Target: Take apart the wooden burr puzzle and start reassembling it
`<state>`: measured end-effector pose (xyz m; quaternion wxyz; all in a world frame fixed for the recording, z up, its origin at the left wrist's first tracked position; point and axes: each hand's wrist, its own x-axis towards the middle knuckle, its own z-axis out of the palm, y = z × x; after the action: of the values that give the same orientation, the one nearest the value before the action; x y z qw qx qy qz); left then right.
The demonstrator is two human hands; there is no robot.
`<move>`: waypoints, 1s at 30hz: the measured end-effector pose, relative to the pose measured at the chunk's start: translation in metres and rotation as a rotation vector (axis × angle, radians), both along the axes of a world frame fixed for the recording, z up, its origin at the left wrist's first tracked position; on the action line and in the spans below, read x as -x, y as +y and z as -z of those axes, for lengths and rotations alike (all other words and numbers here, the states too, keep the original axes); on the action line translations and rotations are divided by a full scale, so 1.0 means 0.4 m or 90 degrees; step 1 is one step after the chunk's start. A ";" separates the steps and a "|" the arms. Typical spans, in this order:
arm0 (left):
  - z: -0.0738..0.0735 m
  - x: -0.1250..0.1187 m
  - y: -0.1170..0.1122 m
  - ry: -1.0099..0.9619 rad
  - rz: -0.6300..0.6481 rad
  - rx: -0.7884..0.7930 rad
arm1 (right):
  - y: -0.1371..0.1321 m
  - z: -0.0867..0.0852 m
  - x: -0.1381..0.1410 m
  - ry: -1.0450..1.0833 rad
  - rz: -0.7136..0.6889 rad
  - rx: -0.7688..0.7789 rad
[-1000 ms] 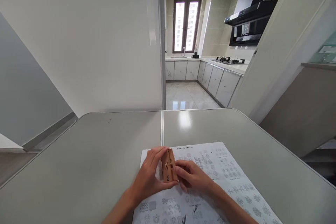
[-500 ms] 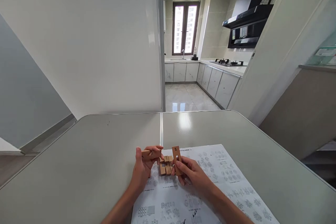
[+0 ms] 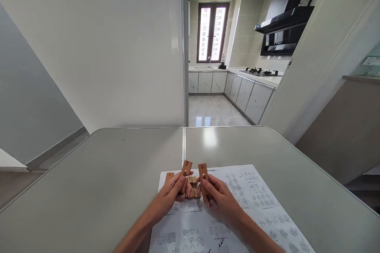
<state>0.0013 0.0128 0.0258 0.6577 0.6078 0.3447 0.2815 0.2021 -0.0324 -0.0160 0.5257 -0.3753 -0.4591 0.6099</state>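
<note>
My left hand (image 3: pixel 173 193) pinches a flat wooden piece marked 3 (image 3: pixel 187 165), which sticks up between its fingers. A second wooden piece (image 3: pixel 169 176) lies just left of that hand on the paper. My right hand (image 3: pixel 219 195) grips an upright wooden piece marked 2 (image 3: pixel 203 172). Between the two hands several small wooden blocks (image 3: pixel 192 186) lie loose on a printed instruction sheet (image 3: pixel 249 201).
The sheet lies on a grey folding table (image 3: pixel 103 174) with a seam down its middle. A white wall (image 3: pixel 118 55) stands behind the table on the left. A kitchen doorway (image 3: pixel 213 99) opens straight ahead, and a counter (image 3: pixel 350 126) is at the right.
A second ago both hands held one assembled wooden block. It has come apart into loose pieces, and each hand now holds a single numbered piece upright.
</note>
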 end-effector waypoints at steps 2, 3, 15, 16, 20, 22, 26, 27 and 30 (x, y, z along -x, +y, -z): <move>-0.008 -0.005 -0.009 0.023 0.050 -0.017 | 0.001 -0.005 0.001 -0.020 0.035 -0.013; -0.009 -0.007 -0.013 0.032 0.068 -0.023 | 0.002 -0.005 0.001 -0.024 0.050 -0.020; 0.015 0.007 -0.018 0.043 0.088 0.038 | -0.003 0.007 0.000 -0.079 -0.016 -0.075; 0.016 0.007 -0.018 0.045 0.083 0.036 | -0.002 0.011 0.001 -0.081 -0.010 -0.078; 0.019 0.001 -0.022 0.032 0.069 0.045 | -0.002 0.032 0.005 -0.121 0.030 -0.087; 0.021 -0.003 -0.024 0.039 0.073 0.053 | -0.007 0.036 0.007 -0.157 0.051 -0.104; 0.022 -0.010 -0.028 0.053 0.081 0.063 | -0.017 0.034 0.006 -0.239 0.073 -0.151; 0.021 -0.011 -0.029 0.054 0.085 0.065 | -0.018 0.033 0.004 -0.256 0.079 -0.159; 0.018 -0.012 -0.031 0.056 0.105 0.075 | -0.020 0.033 -0.002 -0.291 0.085 -0.168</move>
<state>0.0062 0.0005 0.0185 0.6974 0.6063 0.3378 0.1785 0.2030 -0.0406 -0.0291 0.4918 -0.4608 -0.6155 0.4086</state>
